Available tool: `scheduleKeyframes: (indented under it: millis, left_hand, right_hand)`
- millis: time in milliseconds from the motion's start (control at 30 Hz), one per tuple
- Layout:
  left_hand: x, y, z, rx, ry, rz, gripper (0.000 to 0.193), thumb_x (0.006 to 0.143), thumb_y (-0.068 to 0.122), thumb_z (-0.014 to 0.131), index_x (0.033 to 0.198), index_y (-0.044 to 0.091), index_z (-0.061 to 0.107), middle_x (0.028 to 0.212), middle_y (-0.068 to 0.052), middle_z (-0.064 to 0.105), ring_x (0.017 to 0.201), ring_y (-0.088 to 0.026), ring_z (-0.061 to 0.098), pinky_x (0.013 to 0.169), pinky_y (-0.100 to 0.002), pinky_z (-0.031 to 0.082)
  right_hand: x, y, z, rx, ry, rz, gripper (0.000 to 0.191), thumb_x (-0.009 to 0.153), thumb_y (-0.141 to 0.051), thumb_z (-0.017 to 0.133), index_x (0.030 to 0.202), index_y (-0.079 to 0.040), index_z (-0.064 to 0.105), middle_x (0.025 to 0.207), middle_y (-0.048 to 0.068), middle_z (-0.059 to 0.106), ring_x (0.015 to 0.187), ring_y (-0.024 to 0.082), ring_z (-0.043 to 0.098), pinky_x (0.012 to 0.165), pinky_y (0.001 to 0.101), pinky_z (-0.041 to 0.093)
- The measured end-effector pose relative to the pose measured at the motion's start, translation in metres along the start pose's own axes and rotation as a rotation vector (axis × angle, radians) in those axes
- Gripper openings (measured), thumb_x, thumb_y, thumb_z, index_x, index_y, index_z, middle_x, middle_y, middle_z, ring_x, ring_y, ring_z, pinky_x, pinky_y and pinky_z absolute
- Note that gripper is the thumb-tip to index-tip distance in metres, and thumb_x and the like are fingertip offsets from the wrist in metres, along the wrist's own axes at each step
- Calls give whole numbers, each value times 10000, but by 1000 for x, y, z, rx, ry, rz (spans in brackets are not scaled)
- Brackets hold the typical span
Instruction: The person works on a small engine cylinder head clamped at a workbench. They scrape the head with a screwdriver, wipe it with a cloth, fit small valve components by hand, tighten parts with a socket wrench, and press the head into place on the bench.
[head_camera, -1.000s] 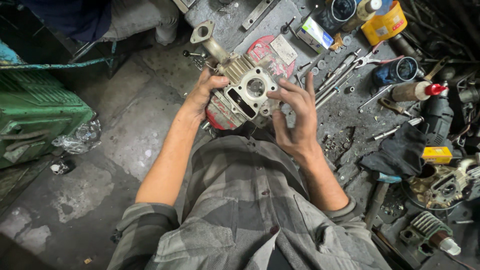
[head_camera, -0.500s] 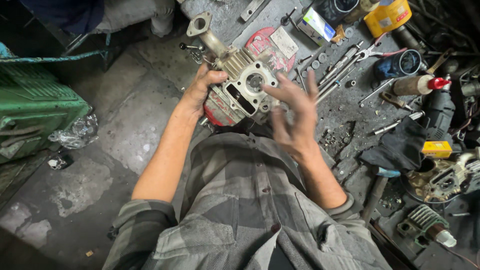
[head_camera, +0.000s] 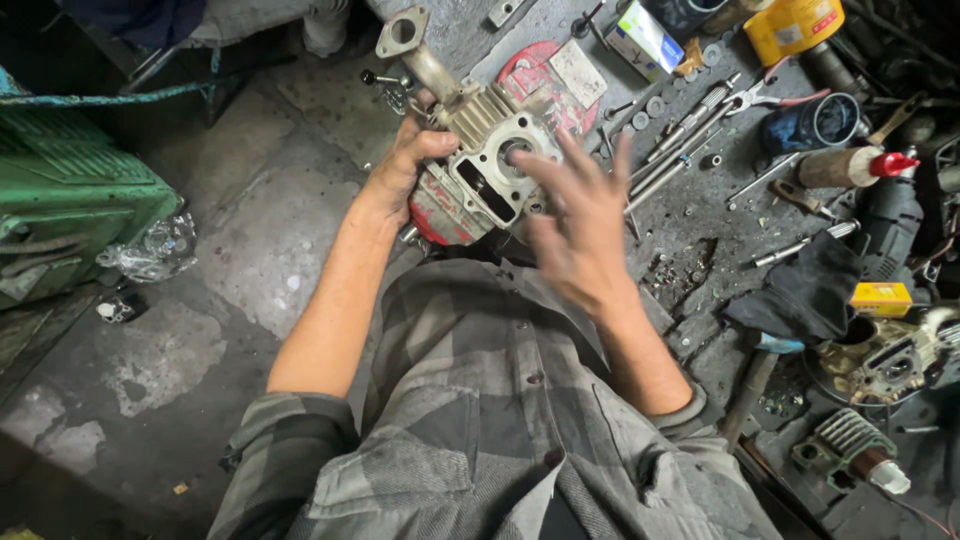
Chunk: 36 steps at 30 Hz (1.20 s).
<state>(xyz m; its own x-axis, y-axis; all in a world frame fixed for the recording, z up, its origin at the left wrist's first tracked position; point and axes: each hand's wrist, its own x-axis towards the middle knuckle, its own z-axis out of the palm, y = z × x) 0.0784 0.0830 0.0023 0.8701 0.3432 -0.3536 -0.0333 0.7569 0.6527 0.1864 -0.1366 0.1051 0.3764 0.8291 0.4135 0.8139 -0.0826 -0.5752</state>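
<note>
I see my grey plaid shirt (head_camera: 500, 430), a dull silver engine cylinder (head_camera: 490, 150) over a red disc (head_camera: 530, 75), a green crate (head_camera: 70, 210) at the floor's left edge, a yellow can (head_camera: 795, 25).

The finned engine cylinder (head_camera: 490, 165) sits at the middle of the view, above the person's lap, with its pipe flange (head_camera: 403, 30) reaching up and to the left. The left hand (head_camera: 405, 165) grips the cylinder's left side; the right hand (head_camera: 585, 215) hovers spread just to its lower right, blurred. Behind the cylinder a round disc (head_camera: 545, 75) lies on the floor (head_camera: 250, 230). Right of the disc lie long bolts (head_camera: 685, 130), washers and pliers (head_camera: 775, 95). Farther right stand a tin (head_camera: 795, 25), a cup (head_camera: 825, 120) and a tube (head_camera: 850, 165). A crate (head_camera: 70, 215) sits far left, crumpled plastic (head_camera: 150, 250) beside it. An engine part (head_camera: 885, 360) lies at lower right.
</note>
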Motion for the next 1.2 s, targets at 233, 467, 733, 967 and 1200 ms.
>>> scheduleKeyframes:
  millis: [233,467,733,967,1200]
  left_hand:
    - [0,-3,-2,8,10,18,883,775,224,770,1542,60,365,1426,-146,541,1322,-267,557,1120,-402,486]
    - [-1,1,1,-24,-58,2,831,774,227,758,1512,56,415,1382,-122,586,1274,-253,590,1096,-401,512]
    - [-1,4,3,20,-90,45,853,780,245,755,1527,38,399,1387,-123,586,1280,-249,588,1099,-390,508]
    - [-3,6,6,30,-99,46,832,784,266,756,1514,10,449,1393,-132,594,1290,-257,584,1123,-393,487]
    - [-4,6,5,68,-33,45,823,774,262,746,1504,18,455,1380,-137,601,1273,-253,597,1100,-383,498]
  right_hand:
    - [-1,1,-11,128,7,61,657,1127,-563,157,1593,-132,324,1374,89,702,1577,286,328,1326,582,8]
    - [9,-1,-4,-35,-198,142,717,1059,-636,128,1495,-175,461,1438,184,681,1521,349,402,1322,563,70]
    - [4,6,-20,344,91,90,739,1070,-685,115,1528,-152,343,1177,156,752,1407,325,591,1310,536,122]
    - [11,5,-2,-136,-189,-24,620,1175,-520,139,1571,-115,390,1256,207,738,1460,433,493,1301,604,98]
    - [2,11,-19,228,82,8,642,1135,-566,184,1515,-78,356,1277,191,705,1399,299,559,1320,558,172]
